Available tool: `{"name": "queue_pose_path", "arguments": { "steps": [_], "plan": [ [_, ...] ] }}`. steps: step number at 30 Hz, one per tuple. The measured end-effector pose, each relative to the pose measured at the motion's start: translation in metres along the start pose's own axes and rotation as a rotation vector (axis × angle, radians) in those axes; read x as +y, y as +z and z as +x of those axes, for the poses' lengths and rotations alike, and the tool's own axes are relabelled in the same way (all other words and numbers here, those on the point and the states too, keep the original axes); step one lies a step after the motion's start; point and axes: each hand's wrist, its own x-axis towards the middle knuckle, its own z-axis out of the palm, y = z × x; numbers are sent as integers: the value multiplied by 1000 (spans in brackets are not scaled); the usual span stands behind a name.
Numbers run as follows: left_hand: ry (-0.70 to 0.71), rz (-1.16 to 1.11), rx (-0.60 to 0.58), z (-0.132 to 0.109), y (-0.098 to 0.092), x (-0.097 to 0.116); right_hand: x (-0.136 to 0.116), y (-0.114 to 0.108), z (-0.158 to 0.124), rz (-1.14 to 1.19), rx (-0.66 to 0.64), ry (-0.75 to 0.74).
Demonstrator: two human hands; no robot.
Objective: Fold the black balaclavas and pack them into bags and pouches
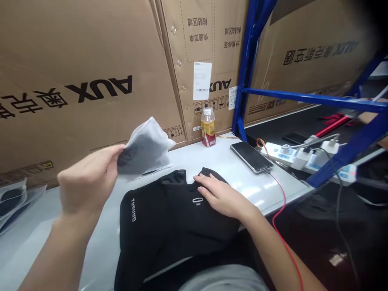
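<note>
My left hand point(87, 178) is raised over the white table and pinches the corner of a translucent plastic bag point(148, 147) with something dark grey showing through it. Flat on a black garment point(172, 218) rests my right hand point(222, 196), fingers stretched out and holding nothing. The garment carries small white lettering on one side and a white mark near my right hand. Its near part hangs over the table edge towards me.
A bottle point(208, 128) with red contents stands by the cardboard boxes point(91, 48). A phone point(251, 157) with a red cable lies right, near a power strip point(312, 159) and blue rack point(244, 68). More plastic bags point(15, 202) lie left.
</note>
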Motion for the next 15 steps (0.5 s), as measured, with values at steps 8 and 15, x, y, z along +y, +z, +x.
{"name": "queue_pose_path", "arguments": {
  "steps": [8,15],
  "plan": [
    [75,32,-507,21,80,-20,1,5,1,-75,-19,-47],
    [199,-96,-641,-49,47,18,1,4,1,-131,-53,-70]
  ]
}}
